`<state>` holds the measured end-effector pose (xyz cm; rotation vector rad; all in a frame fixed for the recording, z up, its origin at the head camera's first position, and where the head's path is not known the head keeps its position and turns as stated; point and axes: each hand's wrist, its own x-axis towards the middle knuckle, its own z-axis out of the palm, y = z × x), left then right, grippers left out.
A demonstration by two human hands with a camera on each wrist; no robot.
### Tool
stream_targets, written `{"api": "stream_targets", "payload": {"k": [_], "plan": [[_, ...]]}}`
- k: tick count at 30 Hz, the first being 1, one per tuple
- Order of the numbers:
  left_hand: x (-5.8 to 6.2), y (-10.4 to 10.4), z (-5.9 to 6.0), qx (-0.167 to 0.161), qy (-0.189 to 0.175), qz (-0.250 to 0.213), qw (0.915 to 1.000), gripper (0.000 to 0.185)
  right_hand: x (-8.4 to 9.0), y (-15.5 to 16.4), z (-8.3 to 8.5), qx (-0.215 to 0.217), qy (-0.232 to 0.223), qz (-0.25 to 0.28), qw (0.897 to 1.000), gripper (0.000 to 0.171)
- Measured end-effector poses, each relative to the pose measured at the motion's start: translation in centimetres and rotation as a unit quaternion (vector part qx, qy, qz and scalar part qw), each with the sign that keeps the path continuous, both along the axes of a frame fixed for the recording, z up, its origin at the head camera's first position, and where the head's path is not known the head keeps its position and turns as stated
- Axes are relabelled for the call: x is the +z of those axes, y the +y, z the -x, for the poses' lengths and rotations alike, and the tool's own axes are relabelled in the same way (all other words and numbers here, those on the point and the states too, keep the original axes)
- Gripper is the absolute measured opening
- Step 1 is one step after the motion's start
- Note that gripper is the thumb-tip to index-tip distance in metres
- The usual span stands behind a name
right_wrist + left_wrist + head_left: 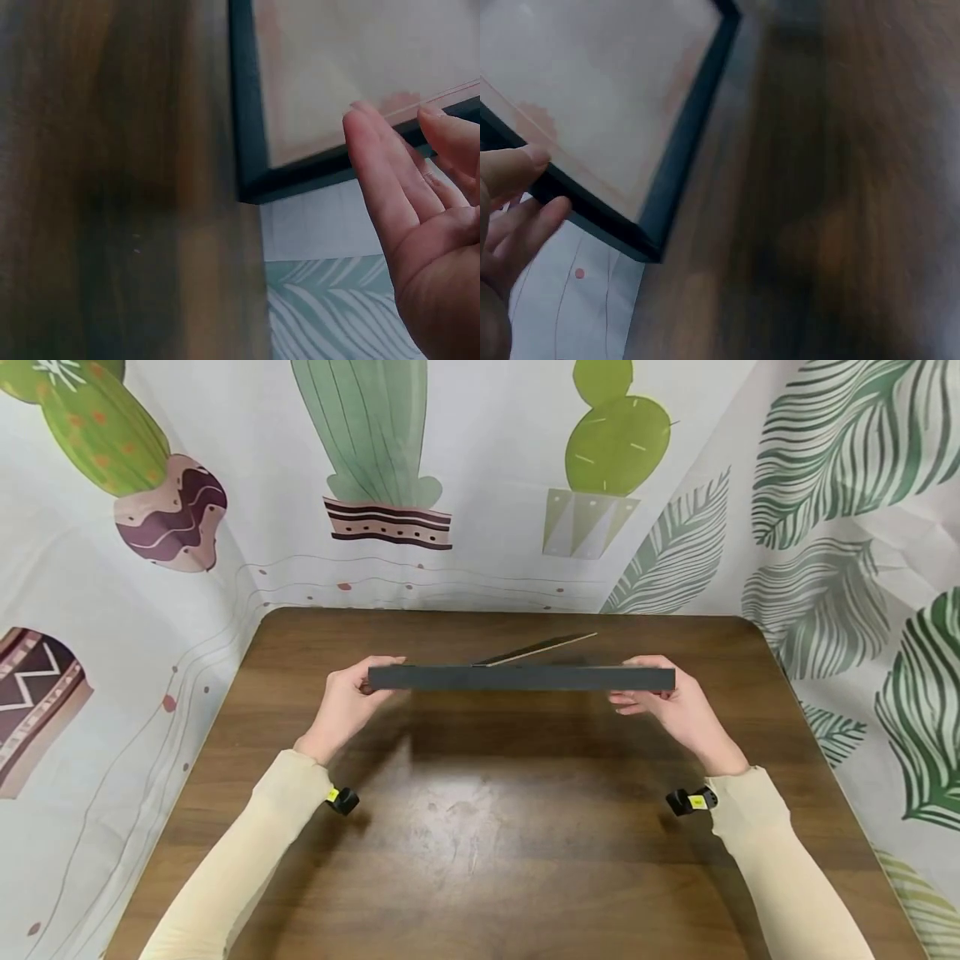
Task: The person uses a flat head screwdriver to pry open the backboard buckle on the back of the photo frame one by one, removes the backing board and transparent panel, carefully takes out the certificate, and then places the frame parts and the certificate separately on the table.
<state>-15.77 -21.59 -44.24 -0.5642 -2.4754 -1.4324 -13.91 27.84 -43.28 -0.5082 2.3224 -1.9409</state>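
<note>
Both hands, left hand (pixel 347 697) and right hand (pixel 673 703), grip the picture frame (pixel 521 677) by its 2 ends, lifted off the table (pixel 480 827) (back stand ajar); setting down remains.

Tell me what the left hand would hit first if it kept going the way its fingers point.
Probably nothing new: the left hand already grips the dark picture frame at its end.
</note>
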Motion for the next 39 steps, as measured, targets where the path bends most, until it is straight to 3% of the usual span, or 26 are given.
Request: {"api": "stream_targets", "payload": {"k": [3,5,8,11,15,20,23,26,30,34,39], "plan": [[-0.3,0.1,-0.3,-0.006,0.03,0.005,0.9995,0.045,-0.4,0.2,-0.5,-0.025,0.024,-0.019,0.999,0.047],[-0.4,0.1,-0.5,-0.015,0.03,-0.007,0.9994,0.043,-0.6,0.4,-0.8,-0.028,0.022,-0.021,0.999,0.048],[-0.5,0.0,-0.8,-0.026,0.024,-0.018,0.9992,0.043,-0.9,0.6,-1.1,0.0,-0.03,0.044,0.999,0.039],[-0.8,-0.1,-1.0,-0.035,0.024,-0.01,0.999,0.044,-1.1,0.7,-1.3,0.023,-0.099,0.119,0.988,0.032],[-1.4,-0.1,-1.1,-0.054,0.047,0.004,0.9974,0.045,-1.3,0.7,-1.3,0.016,-0.145,0.143,0.979,0.029],[-2.2,0.0,-1.2,-0.061,0.074,-0.006,0.9954,0.042,-1.8,0.5,-1.6,0.008,-0.179,0.112,0.977,0.019],[-2.6,0.0,-1.4,-0.051,0.084,-0.007,0.9951,0.043,-2.2,0.5,-1.7,-0.001,-0.182,0.085,0.98,0.017],[-2.9,0.0,-1.6,-0.03,0.087,0.002,0.9957,0.047,-2.4,0.5,-1.6,0.0,-0.189,0.094,0.978,0.019],[-3.3,0.0,-1.6,-0.011,0.065,-0.004,0.9978,0.052,-2.4,0.7,-1.7,0.013,-0.188,0.105,0.976,0.022],[-3.7,0.1,-1.9,-0.002,-0.004,-0.035,0.9994,0.054,-2.6,0.6,-1.7,0.021,-0.174,0.087,0.981,0.022],[-4.4,-0.2,-1.9,-0.016,-0.093,-0.086,0.9919,0.054,-2.9,0.5,-1.9,0.023,-0.158,0.032,0.987,0.017]]}}
